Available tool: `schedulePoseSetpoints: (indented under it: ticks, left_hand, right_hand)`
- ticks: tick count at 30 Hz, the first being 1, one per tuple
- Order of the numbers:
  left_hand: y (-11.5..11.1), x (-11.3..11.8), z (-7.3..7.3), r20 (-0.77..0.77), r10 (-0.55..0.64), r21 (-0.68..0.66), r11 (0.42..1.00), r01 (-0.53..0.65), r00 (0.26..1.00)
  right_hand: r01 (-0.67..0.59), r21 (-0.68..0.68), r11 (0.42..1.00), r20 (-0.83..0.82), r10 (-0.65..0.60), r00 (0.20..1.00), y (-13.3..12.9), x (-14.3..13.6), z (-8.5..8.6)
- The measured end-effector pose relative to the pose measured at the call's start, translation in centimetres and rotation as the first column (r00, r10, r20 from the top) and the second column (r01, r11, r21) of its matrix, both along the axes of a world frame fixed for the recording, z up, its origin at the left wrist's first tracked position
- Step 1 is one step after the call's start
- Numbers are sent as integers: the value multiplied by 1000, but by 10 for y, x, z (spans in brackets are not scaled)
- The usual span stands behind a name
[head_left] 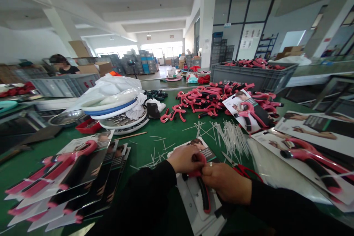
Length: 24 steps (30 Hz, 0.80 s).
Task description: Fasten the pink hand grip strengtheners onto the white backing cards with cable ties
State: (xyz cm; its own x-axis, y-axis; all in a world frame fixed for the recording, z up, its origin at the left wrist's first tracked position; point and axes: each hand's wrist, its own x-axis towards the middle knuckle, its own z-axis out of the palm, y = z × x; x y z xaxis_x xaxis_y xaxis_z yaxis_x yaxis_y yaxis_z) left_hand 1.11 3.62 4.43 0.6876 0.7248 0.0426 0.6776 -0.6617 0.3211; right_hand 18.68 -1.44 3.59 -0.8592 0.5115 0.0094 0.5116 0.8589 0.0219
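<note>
Dark sleeves (pixel 138 199), hands (pixel 184 160) pinching pink pliers (pixel 204 195), green tabletop (pixel 171 129), grey crate (pixel 243 77) behind, white beamed ceiling (pixel 152 5)

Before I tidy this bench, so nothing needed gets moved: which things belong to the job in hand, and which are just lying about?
Seem to belong:
- pliers, left hand and right hand on them
- printed card beneath
- loose white ties
- scissors, probably

Apparently just lying about:
- wooden stick
- red tray
- metal dish
</note>
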Motion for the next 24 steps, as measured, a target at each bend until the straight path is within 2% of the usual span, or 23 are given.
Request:
schedulePoseSetpoints:
  ticks: [4, 8, 11, 16, 19, 21, 23, 24]
  left_hand:
    - [-6, 0, -1, -47, 106, 29, 994, -104, 993]
    - [-11, 6, 5, -96, 167, 31, 986, -165, 981]
    - [-8, 13, 12, -137, 201, 8, 979, -202, 970]
    - [-5, 20, 18, -141, 220, -15, 974, -224, 965]
    - [-16, 17, 18, -87, 249, 20, 969, -248, 965]
    - [-28, 9, 18, 5, 272, 56, 961, -272, 962]
    - [-43, -8, 17, 206, 335, 69, 932, -355, 920]
    - [-51, -18, 15, 339, 387, 47, 903, -426, 858]
  right_hand:
    - [-12, 6, 1000, -80, 13, 997, 1, 4, -7]
    - [-31, 2, 1000, -121, 31, 992, 3, 6, -9]
    - [-35, -44, 998, -170, 27, 985, 3, 7, -5]
    - [32, -119, 992, -288, -65, 955, -14, 15, 6]
    - [75, -136, 988, -236, -106, 966, -26, 18, 10]
    - [112, -95, 989, -176, -128, 976, -31, 18, 9]
    - [142, -12, 990, -139, -142, 980, -33, 17, 6]
    - [149, 33, 988, -133, -144, 981, -34, 17, 4]
